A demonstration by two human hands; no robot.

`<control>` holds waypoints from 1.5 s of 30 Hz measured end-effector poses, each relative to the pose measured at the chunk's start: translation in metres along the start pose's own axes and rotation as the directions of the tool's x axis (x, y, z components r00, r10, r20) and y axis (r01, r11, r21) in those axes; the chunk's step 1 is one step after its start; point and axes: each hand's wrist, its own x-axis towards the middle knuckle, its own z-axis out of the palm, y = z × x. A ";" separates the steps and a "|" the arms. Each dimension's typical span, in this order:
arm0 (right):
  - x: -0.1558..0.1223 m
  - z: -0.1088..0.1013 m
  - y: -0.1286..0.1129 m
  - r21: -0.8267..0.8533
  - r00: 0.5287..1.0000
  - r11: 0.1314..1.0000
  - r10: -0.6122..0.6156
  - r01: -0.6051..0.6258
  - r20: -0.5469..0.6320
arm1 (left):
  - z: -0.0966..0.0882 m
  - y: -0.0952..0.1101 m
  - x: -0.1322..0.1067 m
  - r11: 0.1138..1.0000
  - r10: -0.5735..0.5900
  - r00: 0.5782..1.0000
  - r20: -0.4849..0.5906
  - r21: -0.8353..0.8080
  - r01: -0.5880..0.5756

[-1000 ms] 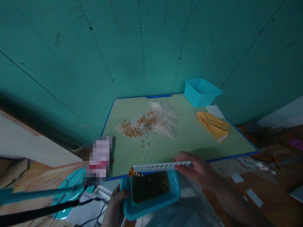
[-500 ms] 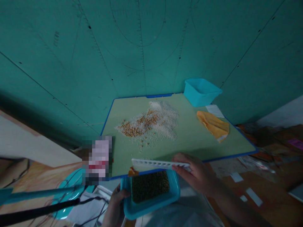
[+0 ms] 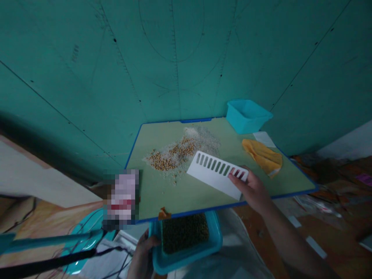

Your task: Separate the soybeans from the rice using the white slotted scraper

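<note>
A: What does the right hand (image 3: 253, 190) hold above the tabletop (image 3: 154, 193)?

B: A white slotted scraper (image 3: 213, 178), its right end clamped between the thumb in front and the fingers behind, which show through the end slots. The row of slots lies along the side toward the far edge; whether the scraper touches the surface cannot be told.

A: And the left hand (image 3: 142, 250)?

B: It grips a blue tub (image 3: 186, 260) at the near edge, lower than the tabletop, thumb over the left rim and fingers closed around the outside. Dark green beans (image 3: 184, 236) fill much of the tub.

A: What lies beyond the scraper?

B: A spread of golden-brown beans (image 3: 162, 162) and pale grains (image 3: 207, 139), the beans toward the left edge, the grains reaching toward the far edge. The scraper's left end is near the spread's right side.

A: And around the margins?

B: A blue bin (image 3: 245, 124) stands at the far right corner, a white sheet (image 3: 264, 138) just beside it. A yellow cloth (image 3: 264, 157) lies by the right edge, and a brown scrap (image 3: 164, 213) sits on the near edge, toward the left corner.
</note>
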 end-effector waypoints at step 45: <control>0.033 0.011 -0.001 0.135 0.985 0.984 -0.133 0.118 0.113 | -0.008 -0.009 0.000 1.000 -0.006 0.999 0.034 -0.010 0.006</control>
